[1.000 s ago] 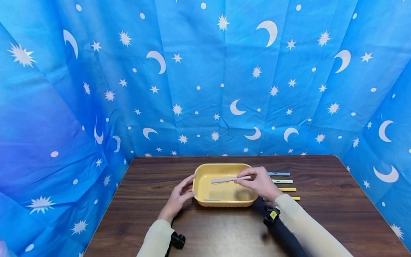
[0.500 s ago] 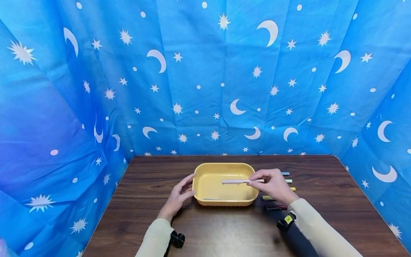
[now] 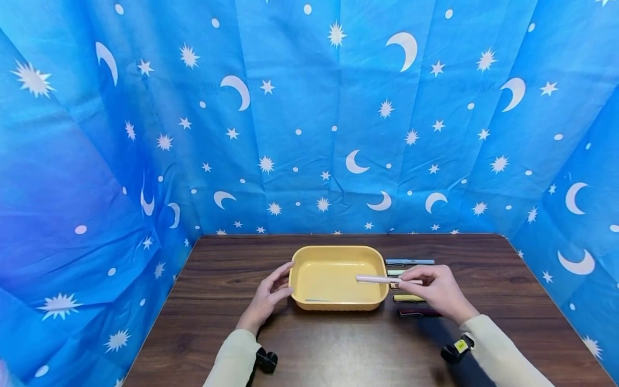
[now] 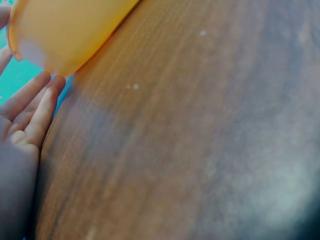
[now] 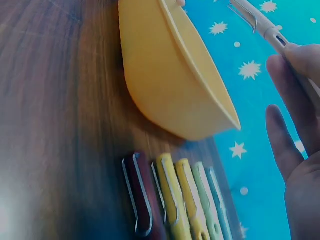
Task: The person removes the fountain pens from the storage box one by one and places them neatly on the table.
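My right hand (image 3: 442,293) pinches a pale pink pen (image 3: 374,279) between thumb and fingers. It points left, its far end over the right side of a yellow rectangular tub (image 3: 338,306). In the right wrist view the pen (image 5: 265,30) shows its clip and the other fingers (image 5: 284,145) hang loose. My left hand (image 3: 267,297) touches the tub's left end, fingers spread along wall and rim. In the left wrist view two fingers (image 4: 42,112) rest low against the tub (image 4: 65,30). Inside the tub a thin pale sliver (image 3: 318,300) shows along the front wall.
Right of the tub several clipped pens lie in a row: blue-grey (image 3: 411,262), mint (image 5: 206,200), two yellow ones and a dark red one (image 3: 418,313). They lie on a dark wooden table (image 3: 329,349). A blue star-patterned cloth (image 3: 309,134) hangs behind.
My right hand has moved right and slightly toward me with the pink pen, from over the tub's middle to its right rim, uncovering pens behind. The left hand has stayed put.
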Demonstrator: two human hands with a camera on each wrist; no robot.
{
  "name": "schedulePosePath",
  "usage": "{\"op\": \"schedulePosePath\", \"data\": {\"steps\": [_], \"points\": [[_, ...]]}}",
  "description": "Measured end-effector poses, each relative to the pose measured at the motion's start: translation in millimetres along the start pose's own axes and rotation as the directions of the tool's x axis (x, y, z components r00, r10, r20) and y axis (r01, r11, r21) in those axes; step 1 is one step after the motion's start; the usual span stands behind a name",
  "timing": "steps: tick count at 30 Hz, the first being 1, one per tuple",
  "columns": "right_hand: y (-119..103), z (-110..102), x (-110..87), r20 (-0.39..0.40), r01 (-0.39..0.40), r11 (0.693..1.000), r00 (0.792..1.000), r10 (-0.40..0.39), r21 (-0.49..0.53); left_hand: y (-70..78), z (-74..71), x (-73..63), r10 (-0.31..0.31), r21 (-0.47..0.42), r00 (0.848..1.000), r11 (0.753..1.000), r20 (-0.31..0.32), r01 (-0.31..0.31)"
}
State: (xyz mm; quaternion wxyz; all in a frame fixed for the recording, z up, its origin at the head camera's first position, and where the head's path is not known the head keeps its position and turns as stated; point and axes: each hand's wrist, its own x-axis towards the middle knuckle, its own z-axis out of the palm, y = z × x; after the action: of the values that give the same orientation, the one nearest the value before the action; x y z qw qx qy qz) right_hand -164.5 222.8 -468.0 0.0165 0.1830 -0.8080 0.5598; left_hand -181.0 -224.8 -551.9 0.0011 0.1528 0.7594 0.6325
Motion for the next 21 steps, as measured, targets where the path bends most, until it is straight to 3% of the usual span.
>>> {"op": "schedulePosePath", "data": {"steps": [8, 15, 21], "points": [[7.5, -17.9, -27.7, -0.06, -0.044, 0.997, 0.997, 0.04, -0.065, -2.6, -1.3, -0.3, 0.007, -0.014, 1.0, 1.0, 0.006, -0.006], [15.7, -30.2, -50.0, -0.048, -0.08, 0.992, 0.996, 0.076, -0.098, -2.2, -0.9, 0.0, -0.008, -0.006, 1.0, 1.0, 0.003, 0.008], [25.4, -33.5, -64.2, -0.057, -0.089, 0.995, 0.995, 0.087, -0.038, -1.5, -0.6, 0.0, -0.029, -0.009, 0.999, 1.0, -0.014, 0.029]]}}
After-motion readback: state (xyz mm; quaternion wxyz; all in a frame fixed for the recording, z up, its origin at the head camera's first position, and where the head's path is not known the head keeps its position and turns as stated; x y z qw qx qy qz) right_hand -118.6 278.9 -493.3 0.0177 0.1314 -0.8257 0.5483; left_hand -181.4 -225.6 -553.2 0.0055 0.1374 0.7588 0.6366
